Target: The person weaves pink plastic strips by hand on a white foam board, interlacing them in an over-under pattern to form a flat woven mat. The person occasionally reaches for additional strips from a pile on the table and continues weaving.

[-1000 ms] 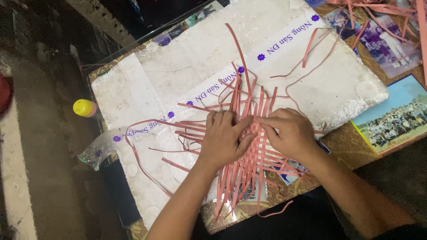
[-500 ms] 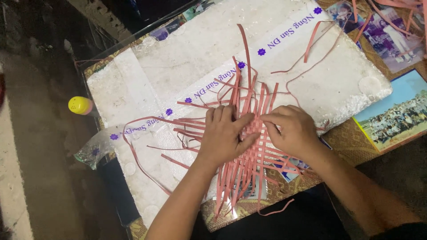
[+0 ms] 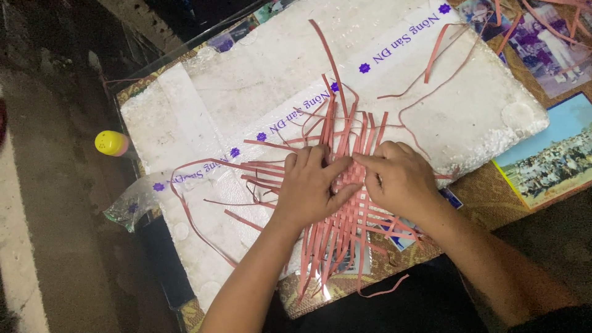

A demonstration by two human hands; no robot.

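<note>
A woven mat of pink strips (image 3: 345, 203) was recorded lying flat on a white foam board (image 3: 259, 80), at the board's near edge, with loose strip ends fanned out beyond the weave on all sides. The left hand (image 3: 308, 185) was laid palm down on the left part of the weave, fingers spread and pressed on the strips, thumb stretched toward the middle; nothing was gripped in a closed fist. The right hand (image 3: 401, 179) was set on the right part of the weave, fingers bent, the forefinger and thumb pinched on a strip end at the centre. The foam board was borne by a bench (image 3: 487, 191) covered with photographs (image 3: 549, 151) to the board's right. A yellow-capped bottle (image 3: 111, 143) was noted left of the board, apart from it.
</note>
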